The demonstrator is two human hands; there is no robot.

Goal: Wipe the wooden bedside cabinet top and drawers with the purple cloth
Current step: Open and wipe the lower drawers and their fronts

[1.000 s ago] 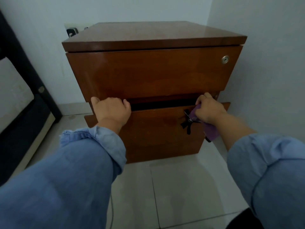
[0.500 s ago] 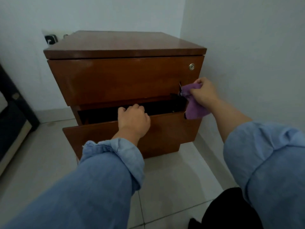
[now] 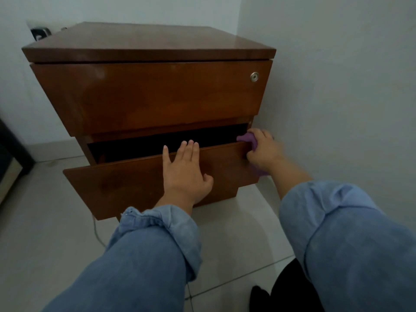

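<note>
The wooden bedside cabinet (image 3: 148, 43) stands in the room's corner with its top bare. Its upper drawer (image 3: 146, 97) is closed and has a round lock at the right. The lower drawer (image 3: 126, 181) is pulled out, its inside dark. My left hand (image 3: 185, 172) lies flat on the lower drawer's front, fingers straight and reaching its top edge. My right hand (image 3: 264, 152) grips the purple cloth (image 3: 248, 139) at the drawer's top right corner. Part of the cloth hangs below the hand.
A white wall (image 3: 337, 86) runs close along the cabinet's right side. A wall socket with a plug (image 3: 40, 33) sits behind the cabinet at the left. A dark bed frame (image 3: 11, 152) stands at the far left. Pale floor tiles (image 3: 56, 233) lie in front.
My left hand has let go of the drawer's top edge and now lies flat on its front. My right hand has dropped with the cloth from beside the upper drawer to the lower drawer's right corner.
</note>
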